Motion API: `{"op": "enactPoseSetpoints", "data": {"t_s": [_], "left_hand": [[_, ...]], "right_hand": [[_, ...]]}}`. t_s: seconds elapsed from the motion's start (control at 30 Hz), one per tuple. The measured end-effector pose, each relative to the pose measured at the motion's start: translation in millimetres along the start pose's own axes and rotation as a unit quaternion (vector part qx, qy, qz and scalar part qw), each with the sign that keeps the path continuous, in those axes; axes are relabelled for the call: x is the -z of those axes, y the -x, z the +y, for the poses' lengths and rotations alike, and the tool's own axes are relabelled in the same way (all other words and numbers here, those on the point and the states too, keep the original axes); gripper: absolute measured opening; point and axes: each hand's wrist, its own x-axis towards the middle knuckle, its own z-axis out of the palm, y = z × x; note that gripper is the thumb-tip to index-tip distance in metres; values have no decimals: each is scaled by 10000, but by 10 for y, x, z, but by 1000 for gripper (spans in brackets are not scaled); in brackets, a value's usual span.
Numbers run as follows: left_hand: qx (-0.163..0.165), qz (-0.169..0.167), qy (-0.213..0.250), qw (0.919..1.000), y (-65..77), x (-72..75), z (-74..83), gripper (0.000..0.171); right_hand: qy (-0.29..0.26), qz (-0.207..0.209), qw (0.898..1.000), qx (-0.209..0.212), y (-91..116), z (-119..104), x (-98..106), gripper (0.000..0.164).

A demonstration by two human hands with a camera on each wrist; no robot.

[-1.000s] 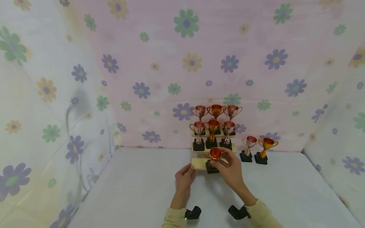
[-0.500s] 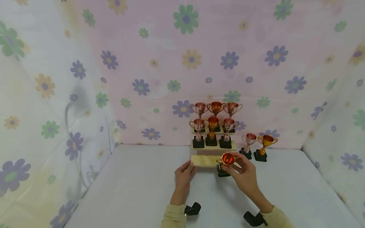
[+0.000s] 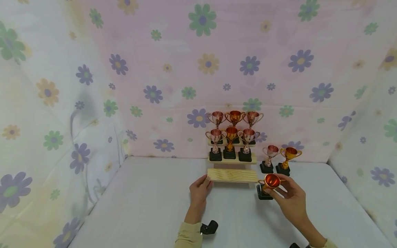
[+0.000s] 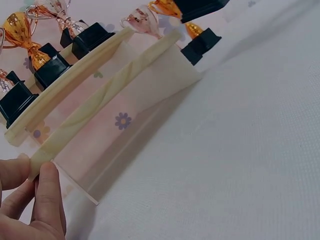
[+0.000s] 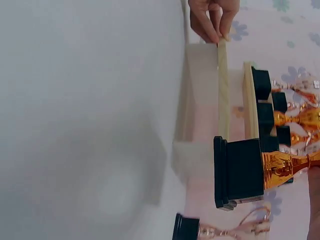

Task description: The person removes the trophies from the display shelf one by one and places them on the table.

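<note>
My left hand (image 3: 199, 190) pinches the left end of the lowest wooden shelf (image 3: 232, 175), a bare pale board on a tiered stand; thumb and fingers close on it in the left wrist view. In my right hand (image 3: 292, 199) is a gold trophy cup (image 3: 272, 181) with a black base, held upright just beyond the shelf's right end. The right wrist view shows its black base (image 5: 242, 170) off the table. Two tiers behind carry rows of small trophies, among them a gold trophy (image 3: 231, 135) between two pinkish ones on the middle shelf (image 3: 232, 163).
Right of the stand, a pinkish trophy (image 3: 271, 153) and another gold trophy (image 3: 289, 154) stand on the white table (image 3: 155, 196). Flower-print cloth (image 3: 173, 69) encloses the back and sides. Clear side panels (image 4: 145, 92) support the lowest shelf.
My right hand has carried the gold trophy from over the lowest shelf rightward and toward me, past the shelf's right end. The left hand stays on the shelf's left end.
</note>
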Motion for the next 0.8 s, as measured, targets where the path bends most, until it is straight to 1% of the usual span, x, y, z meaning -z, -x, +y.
{"op": "enactPoseSetpoints", "data": {"t_s": [0.1,0.2,0.3,0.37,0.43,0.5,0.57,0.63,0.67,0.7,0.8], "left_hand": [[-2,7,5,10000,4,-3,2,32],[7,17,24,10000,6,-3,7,32],[64,33,-3,10000,14,-3,18,32],[70,33,-44,10000,17,-6,24,32],[87,50,-79,9999,13,-5,17,32],[71,60,-86,9999,17,0,17,31],[49,83,-96,9999,18,3,16,31],[45,95,-89,9999,20,2,16,31],[38,101,-70,9999,21,2,15,31],[41,105,-55,9999,15,0,12,31],[50,104,-21,9999,3,-8,6,32]], "right_hand": [[160,183,9996,-143,-10,25,110,61],[229,493,9980,-331,-30,48,208,61],[177,787,9957,-456,-61,86,304,59],[38,934,9944,-493,-85,109,371,59],[-177,1048,9932,-480,-102,138,435,59],[-115,1123,9925,-466,-114,170,497,58],[-177,1188,9916,-481,-121,198,554,58],[34,1244,9908,-534,-122,212,605,58],[234,1272,9898,-598,-123,215,631,58],[198,1321,9889,-650,-124,212,654,58],[479,1382,9862,-773,-124,216,726,57]]}}
